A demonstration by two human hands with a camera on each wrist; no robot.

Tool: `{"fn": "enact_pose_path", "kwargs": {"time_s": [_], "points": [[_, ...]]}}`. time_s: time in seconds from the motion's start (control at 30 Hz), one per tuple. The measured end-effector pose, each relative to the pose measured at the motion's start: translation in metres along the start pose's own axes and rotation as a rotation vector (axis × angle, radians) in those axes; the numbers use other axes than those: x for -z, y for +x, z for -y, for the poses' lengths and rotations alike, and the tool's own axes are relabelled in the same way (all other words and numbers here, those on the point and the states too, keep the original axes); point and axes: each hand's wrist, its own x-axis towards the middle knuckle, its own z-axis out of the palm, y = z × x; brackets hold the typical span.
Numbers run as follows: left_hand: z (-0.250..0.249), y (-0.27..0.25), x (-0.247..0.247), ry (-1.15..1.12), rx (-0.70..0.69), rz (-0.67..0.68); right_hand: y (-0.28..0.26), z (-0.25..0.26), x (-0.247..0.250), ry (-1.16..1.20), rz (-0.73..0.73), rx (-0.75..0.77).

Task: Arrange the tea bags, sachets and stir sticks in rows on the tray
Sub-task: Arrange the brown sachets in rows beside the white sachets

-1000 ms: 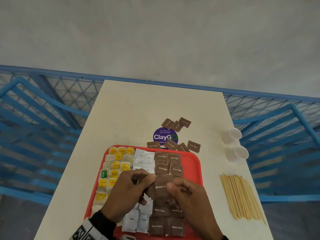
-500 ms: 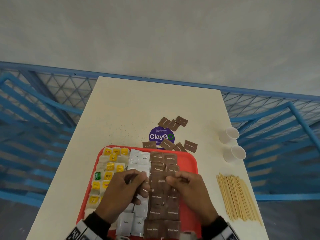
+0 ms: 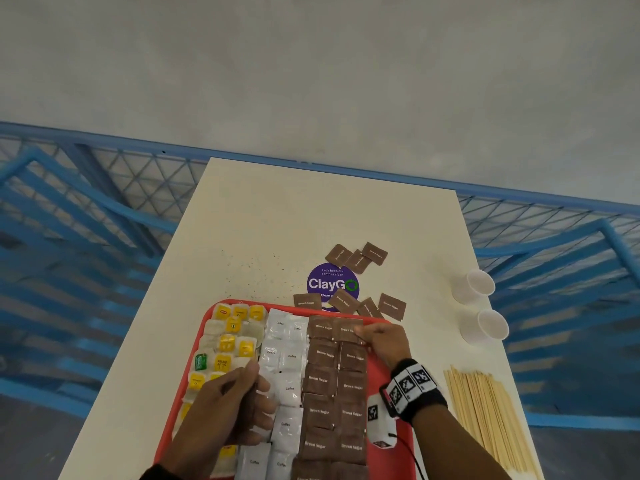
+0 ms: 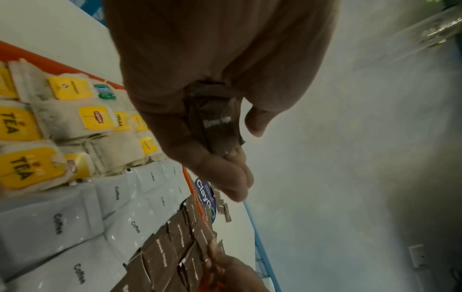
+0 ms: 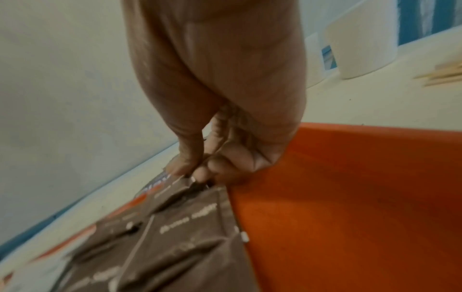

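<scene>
Hands parted since earlier | head: right hand (image 3: 382, 342) reached to tray's (image 3: 393, 370) far brown sugar row (image 3: 334, 379) | left wrist: left hand (image 4: 200, 94) curled round brown sugar sachet (image 4: 217, 126) above tea bags (image 4: 82, 118) | right wrist: right fingertips (image 5: 182, 164) pinch sachet edge (image 5: 182, 187); stir sticks (image 3: 488, 414) on counter (image 3: 277, 220).

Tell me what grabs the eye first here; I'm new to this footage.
The red tray at the near table edge stands out, packed with yellow-tagged tea bags, white coffee sachets and brown sugar sachets in columns. The right hand pinches a brown sachet at the tray's far end; pale stir sticks lie right of the tray.
</scene>
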Motion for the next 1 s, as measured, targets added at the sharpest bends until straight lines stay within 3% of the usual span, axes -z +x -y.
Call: {"fn": "enact_pose_path", "kwargs": {"time_s": [0.13, 0.2, 0.4, 0.47, 0.57, 0.67, 0.8, 1.0], "points": [[-0.003, 0.002, 0.0, -0.055, 0.056, 0.021, -0.016, 0.002, 0.005, -0.084, -0.202, 0.029], [-0.004, 0.004, -0.001, -0.11, 0.084, 0.049, -0.041, 0.009, 0.008, -0.089, -0.185, 0.101], [-0.002, 0.003, -0.014, -0.081, 0.061, 0.251, -0.15, 0.056, -0.006, -0.115, 0.388, 0.432], [-0.004, 0.0, -0.02, -0.024, 0.034, 0.329, -0.171, 0.063, -0.016, -0.144, 0.45, 0.53], [-0.009, -0.009, -0.023, 0.08, -0.022, 0.371, -0.18, 0.06, -0.018, 0.006, 0.387, 0.482], [-0.011, -0.012, -0.017, 0.196, -0.155, 0.312, -0.184, 0.056, -0.003, 0.112, 0.28, 0.405], [-0.01, -0.014, -0.016, 0.235, -0.212, 0.255, -0.191, 0.048, 0.004, 0.256, 0.292, 0.322], [-0.007, -0.018, -0.017, 0.374, -0.333, 0.202, -0.194, 0.053, 0.004, 0.325, 0.197, 0.383]]}}
